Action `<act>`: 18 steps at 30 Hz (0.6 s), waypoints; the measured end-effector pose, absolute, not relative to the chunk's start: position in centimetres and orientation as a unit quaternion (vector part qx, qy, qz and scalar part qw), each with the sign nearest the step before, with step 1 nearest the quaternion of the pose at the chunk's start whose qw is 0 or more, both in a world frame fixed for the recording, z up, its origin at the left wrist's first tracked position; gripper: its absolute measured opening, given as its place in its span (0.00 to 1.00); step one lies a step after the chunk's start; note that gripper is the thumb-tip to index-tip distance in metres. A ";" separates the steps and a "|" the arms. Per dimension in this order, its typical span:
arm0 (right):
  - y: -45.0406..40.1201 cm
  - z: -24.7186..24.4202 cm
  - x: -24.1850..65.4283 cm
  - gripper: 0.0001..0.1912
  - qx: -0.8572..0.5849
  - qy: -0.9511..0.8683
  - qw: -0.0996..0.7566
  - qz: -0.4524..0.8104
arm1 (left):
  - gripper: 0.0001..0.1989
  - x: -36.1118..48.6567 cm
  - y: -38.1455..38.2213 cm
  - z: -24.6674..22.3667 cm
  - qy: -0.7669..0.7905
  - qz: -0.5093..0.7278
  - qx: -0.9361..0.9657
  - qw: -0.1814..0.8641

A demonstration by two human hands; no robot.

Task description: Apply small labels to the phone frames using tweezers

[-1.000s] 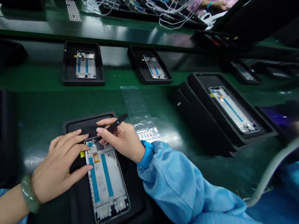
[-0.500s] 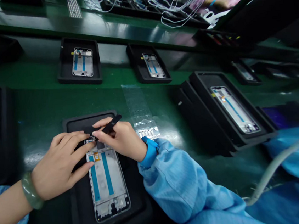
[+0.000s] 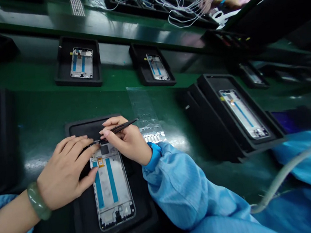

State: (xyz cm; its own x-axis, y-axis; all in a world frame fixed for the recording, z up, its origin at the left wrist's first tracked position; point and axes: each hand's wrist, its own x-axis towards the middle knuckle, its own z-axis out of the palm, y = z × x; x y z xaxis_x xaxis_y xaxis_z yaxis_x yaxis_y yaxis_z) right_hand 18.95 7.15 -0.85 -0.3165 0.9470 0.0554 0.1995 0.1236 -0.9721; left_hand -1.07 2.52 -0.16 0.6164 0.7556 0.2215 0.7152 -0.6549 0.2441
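Observation:
A silver phone frame [image 3: 121, 188] with two blue strips and an orange flex connector [image 3: 101, 162] lies in a black foam tray [image 3: 86, 227]. My left hand [image 3: 69, 170], a green bangle at its wrist, rests on the frame's upper left, fingers stretched out and apart. With my right hand [image 3: 127, 140] I grip black tweezers [image 3: 124, 126] between thumb and fingers, over the frame's top edge. The tips are by my left fingertips; whether they pinch anything is too small to tell. A blue band [image 3: 153, 155] circles my right wrist.
Right of the tray lies a clear plastic strip with small white pieces [image 3: 150, 132]. Two black trays with phone frames [image 3: 82, 65] sit farther back. Stacked trays [image 3: 214, 125] stand to the right, a phone frame [image 3: 244, 112] on top. Beyond are white cables [image 3: 177, 10] and other people's hands.
My right hand has risen slightly, and the tweezers lie flatter, their back end swung right. My left hand stays nearly in place on the frame. The two trays at the back have shifted slightly left.

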 end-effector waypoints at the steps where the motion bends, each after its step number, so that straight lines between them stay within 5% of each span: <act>1: 7.1 -0.8 18.9 0.12 -0.446 -0.651 0.378 0.484 | 0.22 -1.1 2.5 -0.2 0.408 0.154 0.898 0.064; 13: 6.6 -0.1 18.5 0.06 -0.429 -0.748 0.373 0.343 | 0.22 -1.3 2.4 -0.6 0.405 0.160 0.897 0.078; 18: 6.1 0.0 17.8 0.06 -0.400 -0.835 0.303 0.226 | 0.19 -1.3 2.4 -0.6 0.404 0.167 0.896 0.078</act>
State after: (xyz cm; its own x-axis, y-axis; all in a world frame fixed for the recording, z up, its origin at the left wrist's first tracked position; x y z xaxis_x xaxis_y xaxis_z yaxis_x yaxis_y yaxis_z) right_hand 17.83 6.14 -0.02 -0.4967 0.8047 0.3253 0.5301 0.5780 -0.6204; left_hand -1.27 2.44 -0.61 0.6183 0.7495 0.2366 0.6970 -0.6620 0.2755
